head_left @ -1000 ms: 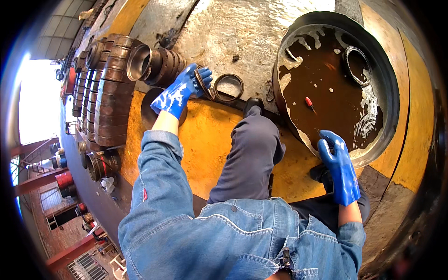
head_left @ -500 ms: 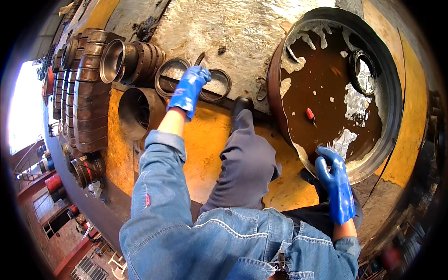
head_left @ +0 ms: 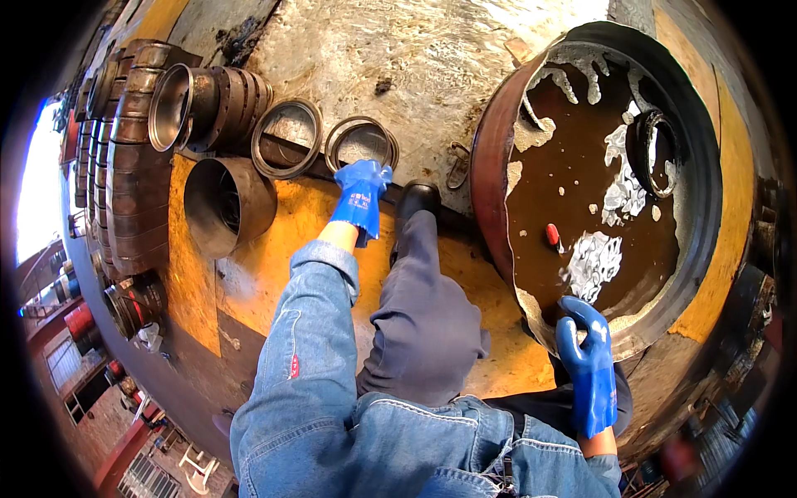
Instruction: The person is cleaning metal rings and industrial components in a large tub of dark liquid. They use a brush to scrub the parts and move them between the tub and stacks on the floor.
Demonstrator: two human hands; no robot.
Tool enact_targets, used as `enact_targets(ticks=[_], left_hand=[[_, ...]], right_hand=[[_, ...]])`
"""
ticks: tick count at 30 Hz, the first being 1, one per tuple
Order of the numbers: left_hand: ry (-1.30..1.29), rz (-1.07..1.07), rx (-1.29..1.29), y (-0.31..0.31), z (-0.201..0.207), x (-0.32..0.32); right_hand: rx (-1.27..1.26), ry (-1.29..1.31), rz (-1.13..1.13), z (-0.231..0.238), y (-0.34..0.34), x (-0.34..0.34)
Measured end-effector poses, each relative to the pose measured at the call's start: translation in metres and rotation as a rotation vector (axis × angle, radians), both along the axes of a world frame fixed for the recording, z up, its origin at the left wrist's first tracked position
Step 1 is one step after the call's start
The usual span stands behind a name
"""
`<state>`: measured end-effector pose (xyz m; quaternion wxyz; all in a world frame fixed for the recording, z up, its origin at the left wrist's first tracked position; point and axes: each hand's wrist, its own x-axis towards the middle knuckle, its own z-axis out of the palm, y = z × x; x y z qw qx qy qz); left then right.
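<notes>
Left hand (head_left: 363,195) drops to the floor's dark seam, its ring no longer edge-on

Half a second ago the left hand held a thin metal ring edge-on, between two rings lying on the floor. Now that hand is lower, at the near side of two overlapping rings (head_left: 392,143), beyond the yellow panel's (head_left: 303,274) far edge, where the dark strip (head_left: 332,170) borders the pale floor (head_left: 407,75). Its gloved fingers bunch over the near rim; whether they pinch it or merely touch it, I cannot tell.

Just left of that pair, a single ring (head_left: 256,139) lies across the same strip, in the place it had before. A wide metal cylinder (head_left: 264,199) stays near the panel's far left corner.

The right hand (head_left: 591,361) remains by the near rim of the round basin (head_left: 490,158), thumb and forefinger apart as before, with a gap between them. Inside the basin, a dark ring (head_left: 641,153) sits toward the right wall and a small red object (head_left: 552,235) lies in the brown liquid (head_left: 598,133).
</notes>
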<state>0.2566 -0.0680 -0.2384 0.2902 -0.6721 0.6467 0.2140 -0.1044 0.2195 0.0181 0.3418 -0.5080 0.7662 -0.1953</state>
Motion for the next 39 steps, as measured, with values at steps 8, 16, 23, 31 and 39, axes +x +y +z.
enact_targets(ticks=[8,16,23,31,39], left_hand=[[-0.146,-0.134,-0.038,0.014,-0.01,0.005],[-0.17,-0.159,-0.051,0.023,-0.039,-0.001],[-0.053,-0.18,-0.058,0.026,0.005,-0.011],[0.405,-0.036,-0.438,-0.014,0.119,0.01],[1.655,0.782,0.203,-0.036,0.329,-0.109]], right_hand=[[0.022,0.017,0.021,-0.01,0.001,-0.007],[0.091,0.019,-0.025,-0.001,-0.004,0.002],[0.027,0.078,0.009,-0.006,0.003,-0.01],[-0.064,0.061,-0.096,0.0,0.006,-0.01],[-0.127,-0.012,0.008,-0.011,0.009,-0.019]])
